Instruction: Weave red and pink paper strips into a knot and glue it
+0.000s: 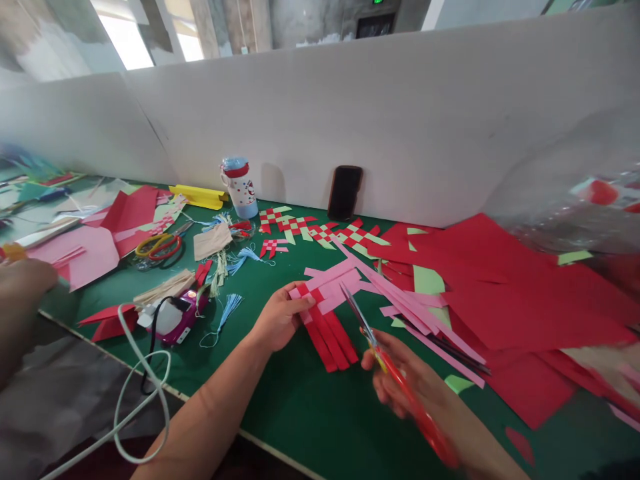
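Pinched in my left hand (283, 317) is a woven piece of red and pink paper strips (333, 333). Its red strips hang toward the table's front edge, and its pink strips point away to the upper right. My right hand (400, 373) is closed around red-handled scissors (413, 400). The metal blades point up and left, close to the pink strips; whether they touch the paper I cannot tell. Long loose pink strips (410, 300) lie just right of the woven piece. Several red and green woven pieces (320, 233) lie behind it.
Red sheets (505, 287) cover the right side. A phone (345, 192) and a bottle (241, 190) stand by the white partition (300, 120). Scissors (165, 247), tassels (227, 313), a purple device (185, 320) and a looping white cable (150, 373) are left. Another person's hand (30, 287) is far left.
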Available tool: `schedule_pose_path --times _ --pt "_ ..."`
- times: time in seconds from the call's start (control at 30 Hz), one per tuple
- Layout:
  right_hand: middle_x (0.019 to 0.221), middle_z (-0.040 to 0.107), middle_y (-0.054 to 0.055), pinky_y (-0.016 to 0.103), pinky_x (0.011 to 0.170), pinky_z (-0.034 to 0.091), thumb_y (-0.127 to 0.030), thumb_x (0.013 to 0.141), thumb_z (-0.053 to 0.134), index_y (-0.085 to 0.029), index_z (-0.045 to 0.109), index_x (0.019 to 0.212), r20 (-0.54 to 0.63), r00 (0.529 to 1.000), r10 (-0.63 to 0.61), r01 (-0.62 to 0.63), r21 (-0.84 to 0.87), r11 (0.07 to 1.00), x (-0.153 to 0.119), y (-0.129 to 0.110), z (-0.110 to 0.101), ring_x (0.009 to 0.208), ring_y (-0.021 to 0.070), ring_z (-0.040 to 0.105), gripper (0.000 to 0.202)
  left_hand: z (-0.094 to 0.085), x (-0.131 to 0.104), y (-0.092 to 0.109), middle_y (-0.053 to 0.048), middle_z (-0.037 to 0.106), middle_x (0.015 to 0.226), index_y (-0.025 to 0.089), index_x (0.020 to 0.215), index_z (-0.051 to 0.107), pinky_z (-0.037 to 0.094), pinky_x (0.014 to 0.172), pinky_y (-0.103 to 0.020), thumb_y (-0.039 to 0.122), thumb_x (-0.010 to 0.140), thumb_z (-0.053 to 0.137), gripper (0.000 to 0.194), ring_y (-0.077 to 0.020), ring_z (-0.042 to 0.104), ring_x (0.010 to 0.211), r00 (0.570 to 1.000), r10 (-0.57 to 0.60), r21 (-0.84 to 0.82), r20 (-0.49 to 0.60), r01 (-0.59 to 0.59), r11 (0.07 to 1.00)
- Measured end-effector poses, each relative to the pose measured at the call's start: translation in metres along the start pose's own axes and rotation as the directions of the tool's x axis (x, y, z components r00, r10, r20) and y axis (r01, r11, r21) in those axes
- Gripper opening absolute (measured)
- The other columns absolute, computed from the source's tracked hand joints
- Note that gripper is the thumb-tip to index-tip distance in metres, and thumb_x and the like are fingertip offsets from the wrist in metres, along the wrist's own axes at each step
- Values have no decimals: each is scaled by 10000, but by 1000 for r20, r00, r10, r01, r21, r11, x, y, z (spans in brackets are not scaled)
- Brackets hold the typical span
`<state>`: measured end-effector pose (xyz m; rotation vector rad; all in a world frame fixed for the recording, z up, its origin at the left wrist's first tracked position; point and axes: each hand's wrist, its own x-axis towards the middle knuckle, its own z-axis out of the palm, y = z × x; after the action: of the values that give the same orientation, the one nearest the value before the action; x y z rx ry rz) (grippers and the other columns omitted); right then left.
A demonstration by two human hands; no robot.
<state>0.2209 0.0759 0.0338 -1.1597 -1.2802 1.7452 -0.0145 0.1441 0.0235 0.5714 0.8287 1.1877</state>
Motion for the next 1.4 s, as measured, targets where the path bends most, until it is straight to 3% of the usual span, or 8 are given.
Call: schedule_pose_path --times 0.3,0.47,0.63,0.8,0.93,1.27,1.4 --pt "926 609 28 259 664 523 -488 780 658 -271 511 1326 -97 982 164 -181 -212 960 -8 -12 2 687 132 570 606 3 -6 10 -58 729 845 132 906 662 569 682 -290 187 597 878 381 -169 687 707 997 -6 -77 -79 0 997" --pt "829 643 5 260 658 537 -508 806 616 -279 463 1400 -135 986 98 -151 -466 872 -9 -16 0 659 153 573 654 8 -8 10 -49 727 831 136 898 657 573 695 -281 163 600 877 372 -150 679 693 996 -2 -124 -89 -9 992" --pt "954 710 44 266 647 554 -523 790 615 -255 502 1388 -150 987 54 -136 -620 773 -5 -15 3 675 173 636 665 11 -10 8 -32 716 799 144 877 649 570 704 -277 153 632 861 324 -141 674 683 997 20 -145 -74 -30 989" --pt "1049 726 61 276 670 577 -495 784 619 -254 547 1351 -174 984 -29 -96 -665 741 -4 -11 3 730 193 686 620 13 -10 6 -36 718 812 145 865 646 560 719 -280 179 634 864 319 -147 678 693 997 9 -142 -71 -19 990" --pt "1096 725 73 287 592 575 -456 771 639 -276 584 1315 -154 979 -135 -14 -708 706 -4 -8 3 672 194 682 575 15 -12 4 -30 719 804 145 848 640 554 716 -271 193 612 878 338 -140 675 679 998 -24 -145 -61 15 989" --pt "853 703 24 250 448 506 -368 795 619 -276 556 1331 -100 953 -287 56 -871 488 -1 2 3 503 134 592 548 17 -13 2 -43 719 786 140 843 628 567 692 -279 161 622 863 323 -151 682 674 994 -66 -151 -83 53 987" --pt "906 703 35 245 438 499 -348 787 622 -263 568 1311 -86 935 -344 77 -897 435 1 4 5 502 123 589 534 18 -13 0 -40 715 786 134 843 632 571 702 -280 156 631 857 309 -139 672 662 996 -59 -163 -73 47 986"
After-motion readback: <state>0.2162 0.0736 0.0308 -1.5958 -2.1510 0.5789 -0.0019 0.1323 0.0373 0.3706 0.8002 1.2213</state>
